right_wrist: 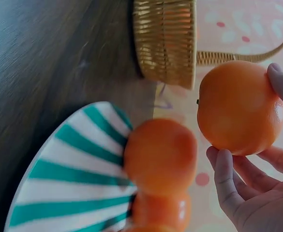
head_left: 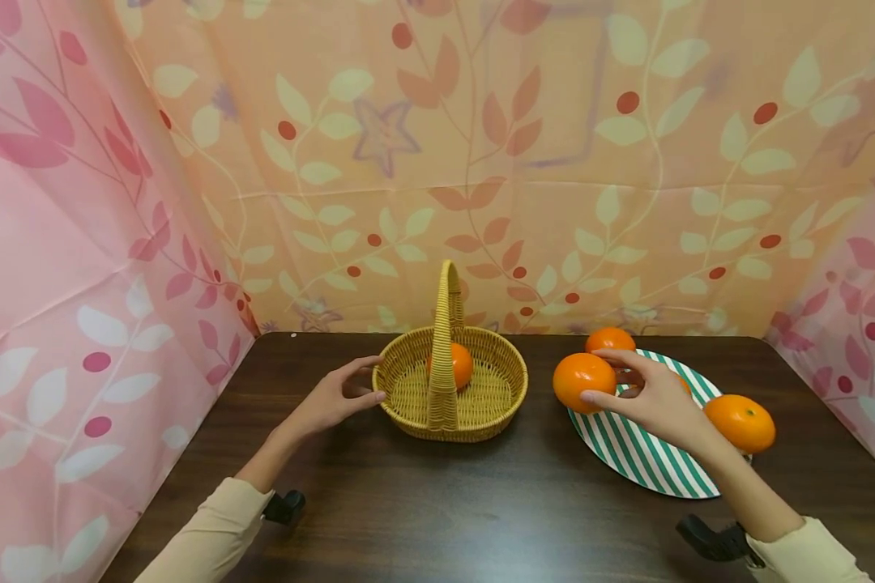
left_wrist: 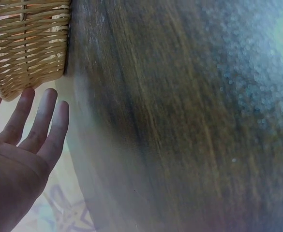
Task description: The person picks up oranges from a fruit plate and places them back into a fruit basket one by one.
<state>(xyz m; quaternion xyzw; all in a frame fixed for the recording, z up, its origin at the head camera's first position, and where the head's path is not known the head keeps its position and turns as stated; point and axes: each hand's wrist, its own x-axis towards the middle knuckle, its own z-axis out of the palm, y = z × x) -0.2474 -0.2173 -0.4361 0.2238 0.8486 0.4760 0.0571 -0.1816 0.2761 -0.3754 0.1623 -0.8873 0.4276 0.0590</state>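
In the head view my right hand (head_left: 652,401) holds an orange (head_left: 583,382) between thumb and fingers, over the left side of a green-and-white striped plate (head_left: 627,453). The right wrist view shows this orange (right_wrist: 240,108) lifted clear of the plate, fingertips beneath it and thumb on its other side. My left hand (head_left: 335,397) is at the left rim of a yellow woven basket (head_left: 408,417), its thumb and forefinger tips right at the rim. From the left wrist, the fingers (left_wrist: 44,113) look extended and loosely spread beside the wickerwork. Another orange (head_left: 462,366) lies inside the basket, partly behind the handle.
Around the plate are an orange (head_left: 610,338) at the back, one (head_left: 740,423) at the right, and one behind my right hand, mostly hidden. Everything stands on a dark wooden table (head_left: 437,502). A floral curtain (head_left: 437,162) hangs directly behind it.
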